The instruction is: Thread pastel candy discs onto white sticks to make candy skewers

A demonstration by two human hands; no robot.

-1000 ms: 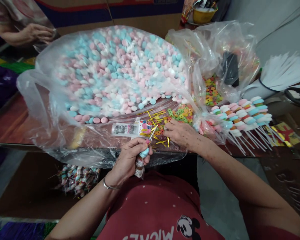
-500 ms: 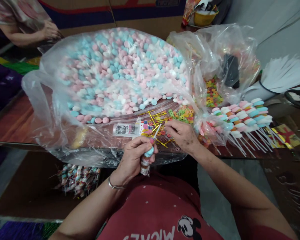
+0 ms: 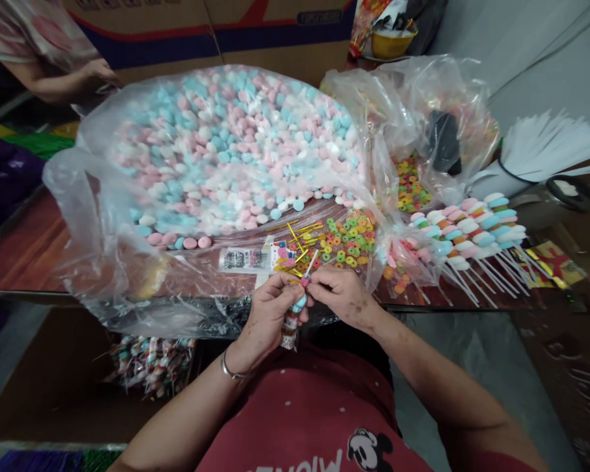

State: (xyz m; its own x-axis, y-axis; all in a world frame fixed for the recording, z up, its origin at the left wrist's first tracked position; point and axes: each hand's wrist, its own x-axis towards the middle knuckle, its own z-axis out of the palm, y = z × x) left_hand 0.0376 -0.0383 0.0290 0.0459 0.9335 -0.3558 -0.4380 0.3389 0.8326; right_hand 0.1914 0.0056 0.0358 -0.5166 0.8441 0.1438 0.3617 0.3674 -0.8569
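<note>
My left hand (image 3: 274,308) is closed around a marshmallow skewer (image 3: 299,303) in a clear wrapper. The skewer's white stick (image 3: 313,261) points up and away, with the wrapper gathered in pink at its base. Against that gathered neck, my right hand (image 3: 341,295) presses thumb and fingers together in a pinch; whatever lies between those fingertips is hidden. Just beyond both hands, gold twist ties (image 3: 299,239) lie scattered on the plastic. Printed clear wrappers (image 3: 243,259) are to their left, and ring-shaped gummies (image 3: 349,236) to their right.
A big clear bag of pink, blue and white marshmallows (image 3: 226,144) covers the table's middle. Unwrapped marshmallow skewers (image 3: 472,229) lie at right, before a container of white sticks (image 3: 550,147). Below left, a cardboard box (image 3: 44,373) holds wrapped skewers (image 3: 150,360). Another person's hand (image 3: 101,71) shows far left.
My right hand has come down and left from above the gummies to the neck of the wrapped skewer. My left hand keeps its hold. The view has shifted slightly.
</note>
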